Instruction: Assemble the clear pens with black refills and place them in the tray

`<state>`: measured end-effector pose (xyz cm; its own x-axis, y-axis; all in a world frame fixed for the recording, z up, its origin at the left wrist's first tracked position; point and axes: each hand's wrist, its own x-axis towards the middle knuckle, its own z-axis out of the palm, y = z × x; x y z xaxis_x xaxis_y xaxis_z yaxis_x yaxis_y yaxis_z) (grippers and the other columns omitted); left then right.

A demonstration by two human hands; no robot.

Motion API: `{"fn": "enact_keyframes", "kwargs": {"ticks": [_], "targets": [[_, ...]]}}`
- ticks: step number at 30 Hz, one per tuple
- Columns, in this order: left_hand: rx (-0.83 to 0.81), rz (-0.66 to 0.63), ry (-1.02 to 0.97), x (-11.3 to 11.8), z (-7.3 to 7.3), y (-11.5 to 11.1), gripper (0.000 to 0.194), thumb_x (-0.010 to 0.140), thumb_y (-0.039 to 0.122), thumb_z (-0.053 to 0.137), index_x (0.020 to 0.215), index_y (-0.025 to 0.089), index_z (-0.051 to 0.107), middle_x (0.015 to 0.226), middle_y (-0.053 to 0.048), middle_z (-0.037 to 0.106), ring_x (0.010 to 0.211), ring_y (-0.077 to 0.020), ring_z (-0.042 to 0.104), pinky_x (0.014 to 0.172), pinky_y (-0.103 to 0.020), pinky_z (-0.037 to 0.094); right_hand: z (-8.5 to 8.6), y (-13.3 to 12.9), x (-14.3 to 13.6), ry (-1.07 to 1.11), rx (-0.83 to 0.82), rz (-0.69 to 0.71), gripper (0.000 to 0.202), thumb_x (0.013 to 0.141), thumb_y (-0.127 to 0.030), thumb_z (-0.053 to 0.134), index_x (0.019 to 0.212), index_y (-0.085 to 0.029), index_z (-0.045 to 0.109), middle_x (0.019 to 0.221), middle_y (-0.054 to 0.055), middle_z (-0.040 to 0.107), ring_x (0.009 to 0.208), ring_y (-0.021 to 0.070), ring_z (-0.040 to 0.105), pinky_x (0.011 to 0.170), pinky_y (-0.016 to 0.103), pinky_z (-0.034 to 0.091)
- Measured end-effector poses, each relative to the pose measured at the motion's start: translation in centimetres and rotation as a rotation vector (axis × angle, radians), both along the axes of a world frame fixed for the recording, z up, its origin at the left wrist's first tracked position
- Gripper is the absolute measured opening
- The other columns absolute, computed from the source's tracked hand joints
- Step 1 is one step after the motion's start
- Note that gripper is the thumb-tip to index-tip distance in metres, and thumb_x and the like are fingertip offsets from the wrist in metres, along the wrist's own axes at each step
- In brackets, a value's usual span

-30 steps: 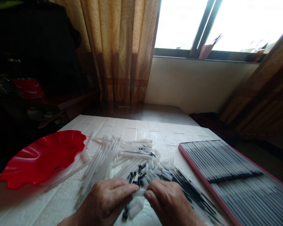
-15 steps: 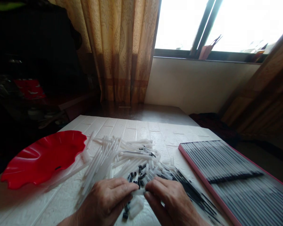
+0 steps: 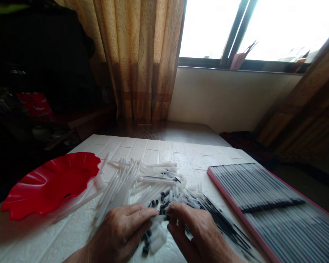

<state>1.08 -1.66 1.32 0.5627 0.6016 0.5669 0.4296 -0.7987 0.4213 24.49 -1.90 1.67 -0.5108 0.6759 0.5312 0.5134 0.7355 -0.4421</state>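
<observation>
Between my two hands, low in the view, is a short whitish translucent piece with a black end at its right. My left hand pinches its left end between thumb and fingers. At the black end are the fingertips of my right hand, thumb and forefinger close together. Small black caps and short clear pieces lie below and around the hands. Behind them spreads a pile of long translucent tubes. Thin black rods lie just right of my right hand.
A red wavy-edged dish stands at the left with a small black piece in it. On the right, a pink-edged tray holds rows of grey-looking pens or tubes. The white brick-patterned table top ends before a dark surface.
My right thumb and forefinger have parted slightly and shifted at the black end of the piece. More of the piece shows between my hands, which have moved up a little.
</observation>
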Motion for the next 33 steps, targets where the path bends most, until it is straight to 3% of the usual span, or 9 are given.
{"fn": "enact_keyframes", "kwargs": {"ticks": [8,13,17,20,24,26,33], "targets": [[-0.007,-0.003,0.028,-0.17,-0.64,-0.05,0.024,0.103,0.017,0.049,0.124,0.022,0.06,0.098,-0.006,0.077,0.085,-0.0178,0.077,0.076,-0.023,0.061,0.1,-0.02,-0.09,-0.007,0.043,-0.002,0.012,0.094,-0.015,0.045,0.091,-0.02,0.055,0.066,-0.001,0.065,0.052,0.0124,0.06,0.051,0.021,0.042],[-0.014,-0.037,0.068,-0.07,-0.52,-0.18,0.025,0.102,0.015,0.047,0.123,0.02,0.06,0.097,-0.007,0.077,0.082,-0.0185,0.076,0.073,-0.024,0.06,-0.13,-0.09,-0.34,-0.095,0.058,-0.058,0.028,0.096,-0.018,0.042,0.07,-0.022,0.052,0.055,-0.002,0.059,0.045,0.0121,0.057,0.047,0.024,0.036],[0.005,-0.044,0.072,0.09,-0.3,-0.21,0.024,0.102,0.015,0.046,0.121,0.02,0.061,0.093,-0.007,0.077,0.079,-0.0182,0.076,0.069,-0.023,0.06,-0.64,-0.07,-0.38,-0.134,0.074,-0.07,0.037,0.099,-0.021,0.038,0.063,-0.023,0.048,0.05,-0.002,0.058,0.041,0.0122,0.056,0.045,0.026,0.034],[0.003,-0.042,0.061,0.07,-0.42,-0.11,0.024,0.102,0.015,0.047,0.121,0.02,0.06,0.094,-0.007,0.077,0.079,-0.018,0.076,0.07,-0.023,0.06,-0.5,-0.14,-0.25,-0.138,0.033,-0.063,0.037,0.102,-0.025,0.038,0.067,-0.023,0.051,0.054,-0.001,0.062,0.045,0.0129,0.059,0.047,0.025,0.036],[-0.022,-0.023,0.042,-0.1,-0.56,0.02,0.025,0.101,0.014,0.05,0.123,0.021,0.06,0.099,-0.006,0.077,0.084,-0.0176,0.076,0.075,-0.023,0.06,0.05,-0.24,-0.15,-0.074,-0.027,-0.03,0.012,0.097,-0.023,0.046,0.092,-0.02,0.057,0.063,-0.002,0.066,0.05,0.0126,0.062,0.05,0.023,0.039],[-0.021,-0.009,0.026,-0.17,-0.5,0.04,0.025,0.101,0.014,0.051,0.124,0.022,0.06,0.099,-0.006,0.077,0.085,-0.017,0.077,0.076,-0.023,0.06,0.17,-0.22,-0.17,-0.031,0.001,-0.017,0.01,0.094,-0.019,0.046,0.099,-0.019,0.054,0.064,-0.003,0.064,0.048,0.0118,0.058,0.049,0.022,0.039],[-0.007,-0.014,0.019,-0.18,-0.44,0.01,0.026,0.102,0.015,0.05,0.125,0.021,0.059,0.099,-0.006,0.077,0.085,-0.0172,0.077,0.076,-0.023,0.061,0.04,-0.01,-0.09,-0.043,0.004,-0.017,0.015,0.094,-0.015,0.042,0.089,-0.02,0.055,0.061,-0.003,0.061,0.047,0.0117,0.055,0.047,0.022,0.038]]}}
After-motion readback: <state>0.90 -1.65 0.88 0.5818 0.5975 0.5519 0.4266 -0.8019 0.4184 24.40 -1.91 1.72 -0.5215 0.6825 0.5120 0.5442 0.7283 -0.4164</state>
